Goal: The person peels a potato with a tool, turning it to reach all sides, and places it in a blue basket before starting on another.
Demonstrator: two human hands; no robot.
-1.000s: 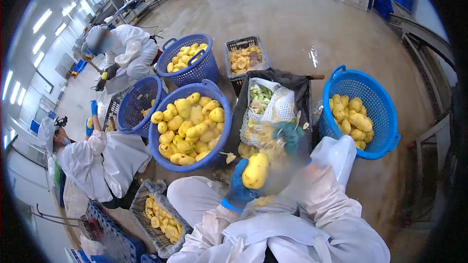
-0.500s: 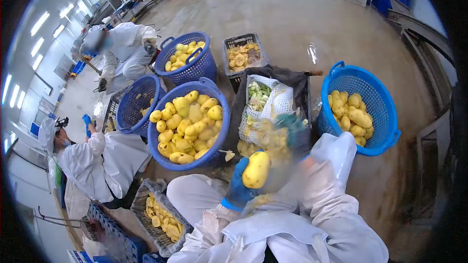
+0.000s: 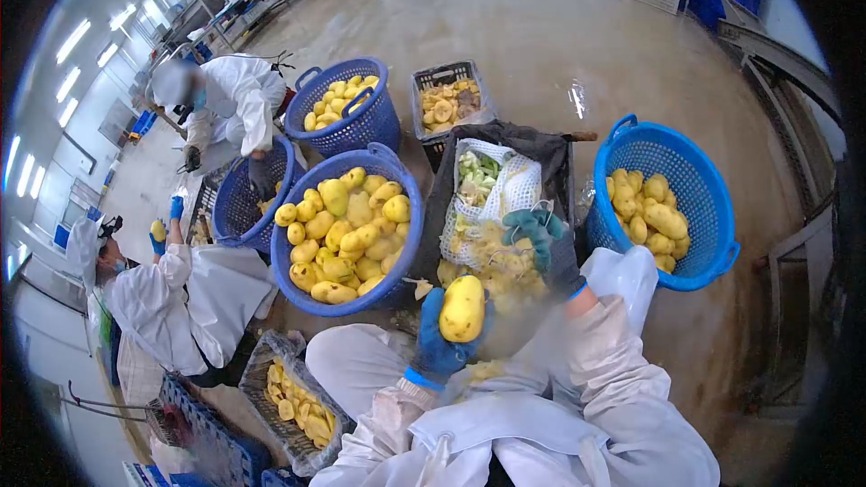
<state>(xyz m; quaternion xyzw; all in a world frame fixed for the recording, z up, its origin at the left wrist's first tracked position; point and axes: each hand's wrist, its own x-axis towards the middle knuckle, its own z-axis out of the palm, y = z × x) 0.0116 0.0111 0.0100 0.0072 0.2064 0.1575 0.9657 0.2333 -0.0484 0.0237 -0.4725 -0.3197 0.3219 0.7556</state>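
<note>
A yellow peeled potato (image 3: 462, 309) with small dark spots rests in my left hand (image 3: 437, 343), whose blue-gloved fingers wrap it from behind and the side. My right hand (image 3: 546, 248), in a dark glove with teal fingers, is bent over the right side of a black-lined crate (image 3: 444, 203). Something thin and pale shows at its fingertips, too small to name. Inside that crate lie a white mesh net (image 3: 516, 185), green-white scraps (image 3: 478, 171) and a blurred heap of pale yellow peelings (image 3: 492, 266).
Purple-blue baskets of yellow potatoes (image 3: 347, 239) stand left of the crate; a blue basket (image 3: 672, 207) with more potatoes stands right. Crates of yellow slices (image 3: 298, 401) and scraps (image 3: 446, 104) sit nearby. Two co-workers in white (image 3: 180, 307) work at left.
My right hand has moved up and right, away from the potato, and is less blurred. The potato has shifted slightly left in my left hand. One co-worker now reaches into a basket.
</note>
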